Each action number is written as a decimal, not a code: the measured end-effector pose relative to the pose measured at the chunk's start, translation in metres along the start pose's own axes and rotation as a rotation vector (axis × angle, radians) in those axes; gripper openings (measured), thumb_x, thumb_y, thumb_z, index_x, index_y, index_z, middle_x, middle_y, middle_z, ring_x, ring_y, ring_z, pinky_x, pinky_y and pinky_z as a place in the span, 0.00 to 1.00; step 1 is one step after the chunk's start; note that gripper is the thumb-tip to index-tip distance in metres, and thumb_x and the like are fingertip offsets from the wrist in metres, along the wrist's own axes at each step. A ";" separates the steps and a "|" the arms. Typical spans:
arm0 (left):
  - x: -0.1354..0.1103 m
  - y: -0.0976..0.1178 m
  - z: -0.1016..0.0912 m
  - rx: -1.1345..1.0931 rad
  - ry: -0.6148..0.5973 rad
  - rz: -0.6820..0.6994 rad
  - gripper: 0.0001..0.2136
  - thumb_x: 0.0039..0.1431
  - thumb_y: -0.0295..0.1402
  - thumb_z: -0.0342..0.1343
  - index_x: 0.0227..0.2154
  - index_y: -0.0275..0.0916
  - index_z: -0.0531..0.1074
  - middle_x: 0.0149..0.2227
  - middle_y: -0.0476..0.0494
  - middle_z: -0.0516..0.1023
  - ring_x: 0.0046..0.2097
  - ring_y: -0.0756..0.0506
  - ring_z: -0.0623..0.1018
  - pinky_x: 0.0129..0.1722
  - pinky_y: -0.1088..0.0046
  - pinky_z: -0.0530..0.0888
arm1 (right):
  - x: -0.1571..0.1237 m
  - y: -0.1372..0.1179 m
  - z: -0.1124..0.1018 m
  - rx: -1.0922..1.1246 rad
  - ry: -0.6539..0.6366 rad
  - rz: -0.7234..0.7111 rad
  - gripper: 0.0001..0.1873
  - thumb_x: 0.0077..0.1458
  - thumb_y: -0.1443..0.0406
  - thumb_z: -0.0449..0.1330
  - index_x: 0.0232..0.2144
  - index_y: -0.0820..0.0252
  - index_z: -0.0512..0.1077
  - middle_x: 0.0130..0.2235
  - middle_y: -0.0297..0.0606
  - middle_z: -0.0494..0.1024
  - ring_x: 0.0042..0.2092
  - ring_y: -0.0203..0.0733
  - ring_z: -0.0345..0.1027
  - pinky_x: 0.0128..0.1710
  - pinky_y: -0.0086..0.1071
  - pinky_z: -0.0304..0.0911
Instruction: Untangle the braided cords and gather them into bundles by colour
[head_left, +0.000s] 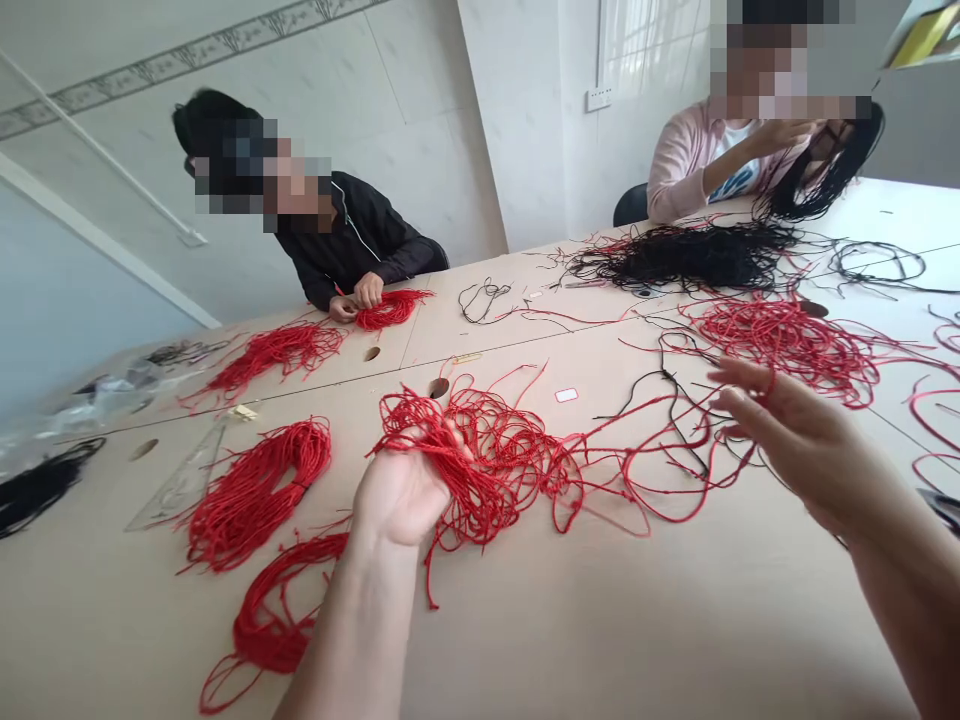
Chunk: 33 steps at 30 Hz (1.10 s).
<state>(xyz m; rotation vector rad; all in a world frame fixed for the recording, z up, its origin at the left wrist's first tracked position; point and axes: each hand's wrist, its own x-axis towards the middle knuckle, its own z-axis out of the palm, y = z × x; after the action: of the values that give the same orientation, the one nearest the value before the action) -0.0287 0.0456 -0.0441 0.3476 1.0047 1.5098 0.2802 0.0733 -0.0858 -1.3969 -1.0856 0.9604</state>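
Observation:
My left hand [409, 490] is turned palm up in the middle of the table, with a bunch of red cords [480, 490] lying across its fingers. The fingers are mostly hidden beneath the cords. Loose knotted strands trail from this bunch to the right, tangled with a few dark ones. Over the right end of those strands hovers my right hand [787, 420], its thumb and fingers apart and no cord plainly gripped. Left of my left hand lies a looped red cord bundle [255, 490], and a second red bundle [274, 610] is partly covered by my forearm.
Across the table, one person in black [360, 230] handles red cords; another in pink [690, 160] holds black cords. A black cord heap [690, 255] and a red cord pile [787, 340] lie at right. A clear set square [176, 480] and a small white label [566, 395] are on the table.

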 end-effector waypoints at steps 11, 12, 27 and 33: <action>-0.024 -0.048 -0.001 0.161 -0.053 -0.314 0.07 0.52 0.24 0.57 0.34 0.33 0.77 0.30 0.41 0.80 0.35 0.41 0.80 0.38 0.63 0.78 | -0.053 -0.014 0.043 0.558 -0.565 0.256 0.22 0.45 0.56 0.72 0.44 0.49 0.78 0.38 0.37 0.78 0.22 0.28 0.61 0.19 0.24 0.60; -0.028 -0.051 -0.002 0.199 -0.093 -0.290 0.08 0.51 0.26 0.60 0.35 0.34 0.77 0.31 0.42 0.80 0.35 0.40 0.80 0.38 0.63 0.77 | -0.057 -0.010 0.049 0.542 -0.599 0.274 0.21 0.47 0.56 0.71 0.44 0.49 0.77 0.38 0.36 0.77 0.22 0.27 0.62 0.20 0.24 0.61; -0.042 -0.066 -0.017 0.350 -0.417 -0.347 0.16 0.53 0.37 0.66 0.44 0.41 0.77 0.38 0.38 0.82 0.43 0.36 0.80 0.42 0.59 0.76 | -0.057 0.012 0.059 0.551 -0.672 0.430 0.14 0.50 0.54 0.69 0.27 0.60 0.76 0.29 0.33 0.75 0.33 0.33 0.67 0.38 0.26 0.63; -0.027 -0.054 -0.019 0.134 -0.399 -0.406 0.15 0.52 0.39 0.65 0.42 0.42 0.78 0.31 0.42 0.81 0.45 0.34 0.80 0.49 0.54 0.73 | -0.044 0.003 0.052 1.038 -0.570 0.629 0.09 0.47 0.62 0.70 0.23 0.59 0.75 0.19 0.27 0.64 0.27 0.30 0.65 0.33 0.25 0.69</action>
<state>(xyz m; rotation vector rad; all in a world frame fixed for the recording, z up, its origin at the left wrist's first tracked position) -0.0004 0.0077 -0.0869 0.4861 0.7984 0.9611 0.2197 0.0444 -0.0944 -0.5622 -0.3282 2.0792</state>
